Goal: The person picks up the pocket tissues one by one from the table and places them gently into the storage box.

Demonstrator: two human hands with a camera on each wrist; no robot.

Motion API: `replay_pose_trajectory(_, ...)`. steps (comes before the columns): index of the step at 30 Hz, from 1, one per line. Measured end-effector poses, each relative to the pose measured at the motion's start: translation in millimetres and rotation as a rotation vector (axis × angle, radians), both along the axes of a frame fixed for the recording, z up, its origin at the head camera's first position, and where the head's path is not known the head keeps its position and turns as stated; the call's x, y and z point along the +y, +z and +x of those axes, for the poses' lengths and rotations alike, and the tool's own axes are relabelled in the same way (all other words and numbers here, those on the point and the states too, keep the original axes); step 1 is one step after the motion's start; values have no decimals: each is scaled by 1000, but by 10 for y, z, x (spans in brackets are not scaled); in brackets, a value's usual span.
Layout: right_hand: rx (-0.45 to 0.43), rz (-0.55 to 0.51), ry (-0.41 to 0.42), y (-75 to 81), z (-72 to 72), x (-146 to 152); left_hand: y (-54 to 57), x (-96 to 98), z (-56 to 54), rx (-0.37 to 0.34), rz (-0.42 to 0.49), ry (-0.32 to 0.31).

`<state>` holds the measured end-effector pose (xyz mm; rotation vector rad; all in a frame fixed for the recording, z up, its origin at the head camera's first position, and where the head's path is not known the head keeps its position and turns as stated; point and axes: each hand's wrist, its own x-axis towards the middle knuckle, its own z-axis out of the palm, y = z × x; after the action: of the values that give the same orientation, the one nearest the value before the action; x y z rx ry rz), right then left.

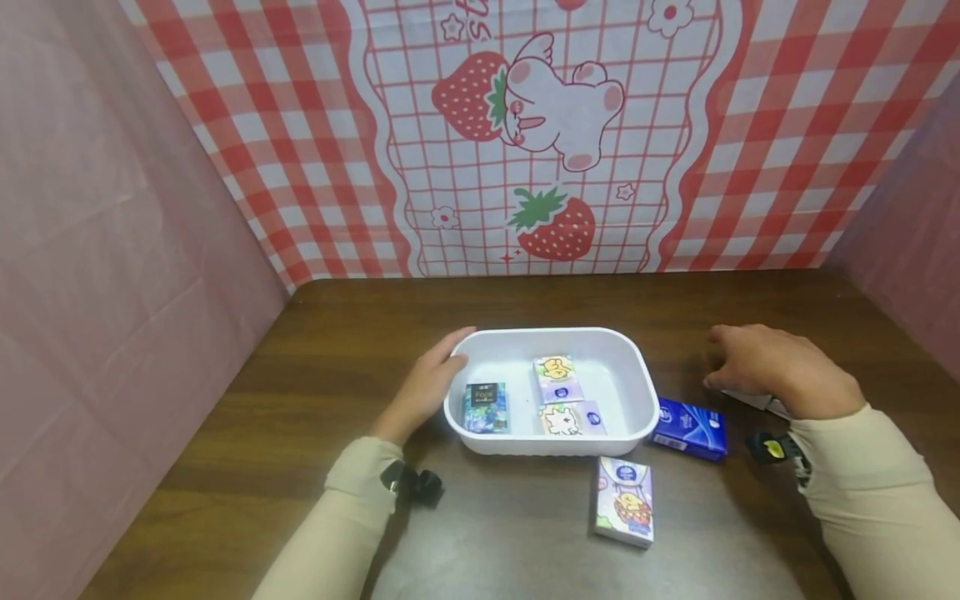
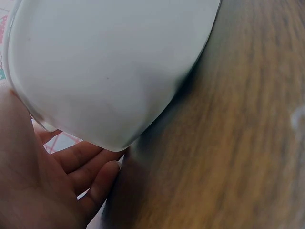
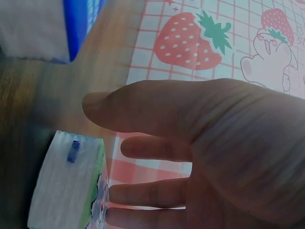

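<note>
A white plastic basin [image 1: 551, 447] sits mid-table. My left hand [image 1: 427, 385] holds its left end, thumb at the rim and fingers against the outer wall; the left wrist view shows those fingers [image 2: 88, 167] at the basin's corner. Inside lie a dark blue-green tissue pack [image 1: 486, 408] and two cartoon tissue packs, one [image 1: 557, 378] behind the other [image 1: 572, 419]. On the right, my right hand [image 1: 776, 367] is over another tissue pack [image 1: 750, 400], partly hidden beneath it. In the right wrist view, straight fingers reach beside that pack [image 3: 66, 183], thumb apart from it.
A blue tissue pack [image 1: 690, 428] lies right at the basin's right end. A cartoon tissue pack [image 1: 625, 502] lies in front of the basin on the brown wooden table [image 1: 360, 333]. A red-checked strawberry cloth [image 1: 555, 167] hangs behind, with pink cloth at both sides.
</note>
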<state>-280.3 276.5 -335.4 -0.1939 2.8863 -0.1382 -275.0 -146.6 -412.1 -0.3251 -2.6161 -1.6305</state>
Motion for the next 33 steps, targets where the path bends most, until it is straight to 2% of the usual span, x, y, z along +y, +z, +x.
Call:
replay_pose_trajectory(10,-2,13,0,-6,-17,15,5,2,-3,1,-20,6)
replay_pose_trajectory(28,27,51,31,-40,-12,47,6,-7,6,-6,2,2)
replay_pose_trajectory(33,1,28,-9,-37,-11,37,25,5,20,-5,-1,4)
